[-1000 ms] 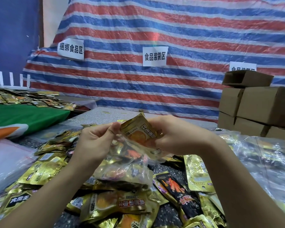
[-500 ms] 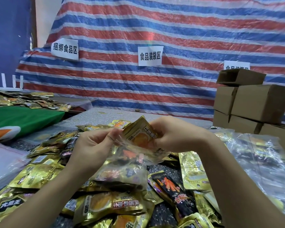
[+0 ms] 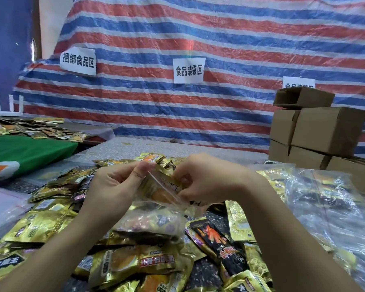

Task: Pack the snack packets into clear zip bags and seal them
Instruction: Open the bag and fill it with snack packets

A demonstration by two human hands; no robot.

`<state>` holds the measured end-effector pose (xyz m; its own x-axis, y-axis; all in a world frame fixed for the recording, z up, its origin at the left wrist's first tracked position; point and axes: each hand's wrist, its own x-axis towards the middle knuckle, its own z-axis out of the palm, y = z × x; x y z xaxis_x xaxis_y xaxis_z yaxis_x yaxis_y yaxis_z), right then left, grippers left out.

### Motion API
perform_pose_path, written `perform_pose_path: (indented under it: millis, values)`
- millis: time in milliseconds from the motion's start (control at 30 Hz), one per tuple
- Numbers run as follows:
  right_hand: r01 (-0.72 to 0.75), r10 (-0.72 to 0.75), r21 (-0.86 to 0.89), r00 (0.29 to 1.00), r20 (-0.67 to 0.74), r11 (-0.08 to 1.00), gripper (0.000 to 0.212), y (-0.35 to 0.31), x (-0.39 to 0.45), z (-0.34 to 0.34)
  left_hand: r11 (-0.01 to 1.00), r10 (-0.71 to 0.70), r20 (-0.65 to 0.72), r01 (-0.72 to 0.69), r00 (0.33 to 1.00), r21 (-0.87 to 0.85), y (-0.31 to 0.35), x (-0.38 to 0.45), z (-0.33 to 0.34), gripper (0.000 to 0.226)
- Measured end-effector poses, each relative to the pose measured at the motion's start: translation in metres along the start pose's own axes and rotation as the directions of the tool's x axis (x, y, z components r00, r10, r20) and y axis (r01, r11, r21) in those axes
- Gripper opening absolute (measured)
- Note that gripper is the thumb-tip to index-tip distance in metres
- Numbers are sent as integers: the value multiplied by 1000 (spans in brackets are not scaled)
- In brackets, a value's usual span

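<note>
I hold a clear zip bag filled with snack packets above the table. My left hand pinches the bag's top edge on the left. My right hand grips the top edge on the right, fingers curled over a gold snack packet that sits inside the bag's mouth. Loose gold snack packets and a black packet lie scattered beneath the bag.
A heap of clear bags holding packets lies at the right. Cardboard boxes are stacked at the back right. A green cloth and more packets sit at the left, a striped tarp behind.
The gold packet that stuck up out of the bag's mouth has gone down into the bag. Both hands have closed in on the bag's top edge.
</note>
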<state>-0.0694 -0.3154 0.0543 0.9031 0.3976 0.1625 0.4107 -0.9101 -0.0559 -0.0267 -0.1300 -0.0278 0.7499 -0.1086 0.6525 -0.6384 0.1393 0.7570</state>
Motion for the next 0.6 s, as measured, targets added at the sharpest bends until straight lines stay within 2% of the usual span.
perform_pose_path:
  millis: [67,167,300,400,500,600]
  values:
    - [2,-1,32,999,-34,999,18,2,0,-1,1000,-9,-23,8,1000,-14,2,0,1,19]
    - [-8,11,45,997,-71,999,36,2,1,-2,998,-51,-62,49,997,-40,5,1,4,19]
    - [9,8,110,988,-153,994,11,6,-6,-9,998,-67,-107,64,992,-24,12,6,11,25]
    - [31,-10,97,977,-215,995,11,5,-10,-17,998,-61,-96,58,994,-27,25,13,18,26]
    - [7,14,82,966,-259,997,19,4,-17,-31,996,-58,-92,52,994,-69,40,21,22,30]
    - [-61,69,62,986,-155,996,38,5,-30,-49,991,-64,-111,50,992,-128,55,28,23,30]
